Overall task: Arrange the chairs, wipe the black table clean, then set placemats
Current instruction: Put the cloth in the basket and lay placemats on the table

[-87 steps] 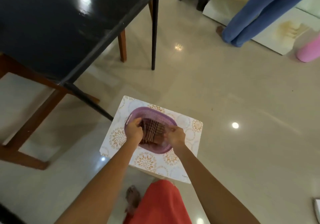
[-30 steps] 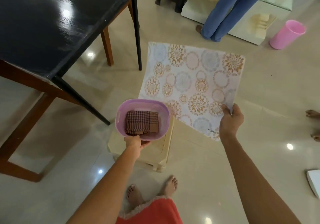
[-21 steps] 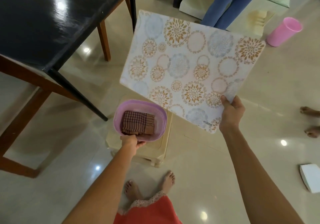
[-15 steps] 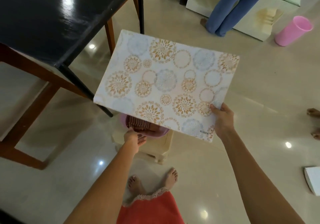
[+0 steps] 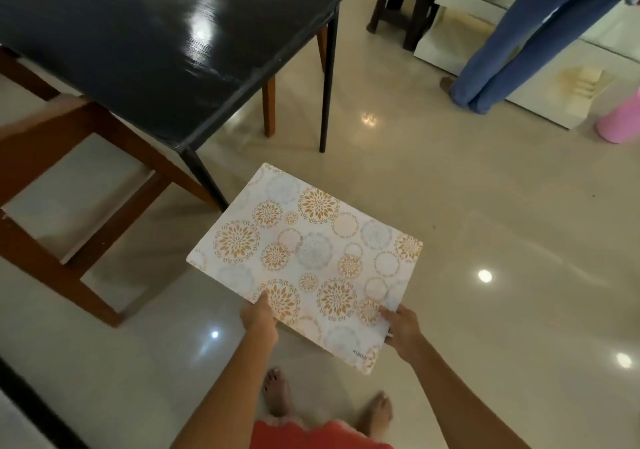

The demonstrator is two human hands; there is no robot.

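A white placemat (image 5: 311,261) with orange and grey flower circles is held flat in front of me, above the floor. My left hand (image 5: 258,315) grips its near left edge, thumb on top. My right hand (image 5: 401,325) grips its near right corner. The glossy black table (image 5: 156,36) stands at the upper left, its near corner just beyond the placemat. A brown wooden chair (image 5: 52,157) is tucked under the table's left side. The purple basket with the checked cloth and the stool are hidden under the placemat.
Another person in blue trousers (image 5: 519,39) stands at the upper right beside a low white bench (image 5: 571,77). A pink cup (image 5: 620,122) sits on the floor at the right edge. A dark stool (image 5: 408,1) stands beyond the table. My bare feet (image 5: 277,393) are on the glossy tile floor.
My left hand has let go of the purple basket and taken the placemat's near left edge. The placemat has come down flat over the basket and stool, which are now hidden.
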